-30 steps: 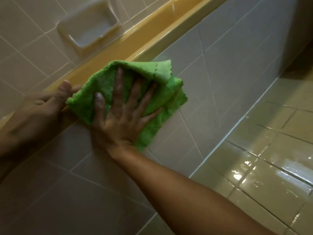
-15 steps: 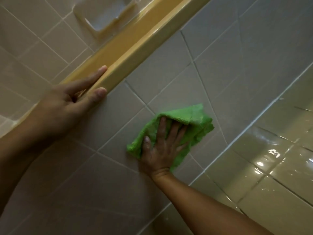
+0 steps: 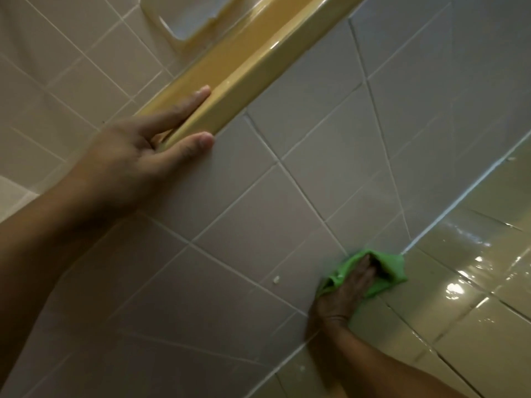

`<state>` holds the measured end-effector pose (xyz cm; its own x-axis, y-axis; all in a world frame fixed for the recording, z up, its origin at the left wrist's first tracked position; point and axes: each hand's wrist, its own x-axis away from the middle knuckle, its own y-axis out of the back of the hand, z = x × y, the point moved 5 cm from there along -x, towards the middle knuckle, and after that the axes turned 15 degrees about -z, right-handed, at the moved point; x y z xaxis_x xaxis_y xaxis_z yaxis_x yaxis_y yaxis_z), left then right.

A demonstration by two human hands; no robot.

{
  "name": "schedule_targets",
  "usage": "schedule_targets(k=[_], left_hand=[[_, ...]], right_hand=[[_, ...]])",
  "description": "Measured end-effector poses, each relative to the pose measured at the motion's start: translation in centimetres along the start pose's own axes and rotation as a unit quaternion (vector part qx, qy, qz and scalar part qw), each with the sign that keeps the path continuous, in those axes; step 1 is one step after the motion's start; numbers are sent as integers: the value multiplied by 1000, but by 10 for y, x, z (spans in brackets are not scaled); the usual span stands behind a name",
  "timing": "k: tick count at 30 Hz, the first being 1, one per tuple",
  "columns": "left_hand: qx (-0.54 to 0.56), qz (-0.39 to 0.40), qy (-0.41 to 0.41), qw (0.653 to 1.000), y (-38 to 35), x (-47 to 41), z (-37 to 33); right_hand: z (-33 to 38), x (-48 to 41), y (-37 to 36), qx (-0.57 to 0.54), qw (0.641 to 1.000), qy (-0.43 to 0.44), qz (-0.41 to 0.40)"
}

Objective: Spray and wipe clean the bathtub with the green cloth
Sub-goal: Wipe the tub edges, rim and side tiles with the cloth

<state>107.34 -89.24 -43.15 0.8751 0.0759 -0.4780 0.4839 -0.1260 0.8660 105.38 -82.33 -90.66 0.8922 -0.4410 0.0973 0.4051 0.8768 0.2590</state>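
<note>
The bathtub's yellow rim [image 3: 253, 61] runs diagonally from upper right to centre left. Below it is the tub's grey tiled outer side [image 3: 258, 225]. My left hand [image 3: 138, 159] grips the rim, fingers on top and thumb against the tiled side. Low on the tiled side, where it meets the floor, my right hand [image 3: 343, 294] presses the bunched green cloth [image 3: 385, 271] against the tiles. The cloth pokes out above and to the right of my fingers. No spray bottle is in view.
A recessed soap dish [image 3: 184, 21] sits in the tiled wall beyond the rim at the top. The glossy, wet-looking tiled floor [image 3: 465, 305] fills the lower right. A small white fleck [image 3: 276, 280] is on a side tile left of the cloth.
My right hand has slid the green cloth down the tiled side, from just under the rim to the joint with the floor. My left hand keeps its grip on the rim.
</note>
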Motion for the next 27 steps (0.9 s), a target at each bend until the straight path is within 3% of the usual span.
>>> schedule_targets(k=[5, 9, 12, 16, 20, 23, 25, 27], left_hand=[[3, 5, -14, 1000, -2, -2, -2], [8, -3, -11, 1000, -1, 0, -4], [5, -14, 0, 1000, 0, 3, -8], [2, -32, 29, 999, 0, 8, -11], [70, -81, 59, 992, 9, 23, -16], [101, -113, 65, 986, 18, 51, -14], [-16, -148, 39, 988, 20, 79, -7], [-157, -194, 15, 968, 15, 106, -2]], right_hand=[[31, -11, 13, -27, 997, 14, -67], [89, -27, 25, -92, 994, -3, -61], [153, -30, 45, -108, 990, 63, -65], [228, -15, 66, -80, 971, 218, -60], [286, 11, 94, -61, 941, 334, 1], [309, 23, 116, -24, 923, 369, 106], [315, 23, 132, -14, 912, 373, 168], [319, 19, 148, -16, 900, 379, 214]])
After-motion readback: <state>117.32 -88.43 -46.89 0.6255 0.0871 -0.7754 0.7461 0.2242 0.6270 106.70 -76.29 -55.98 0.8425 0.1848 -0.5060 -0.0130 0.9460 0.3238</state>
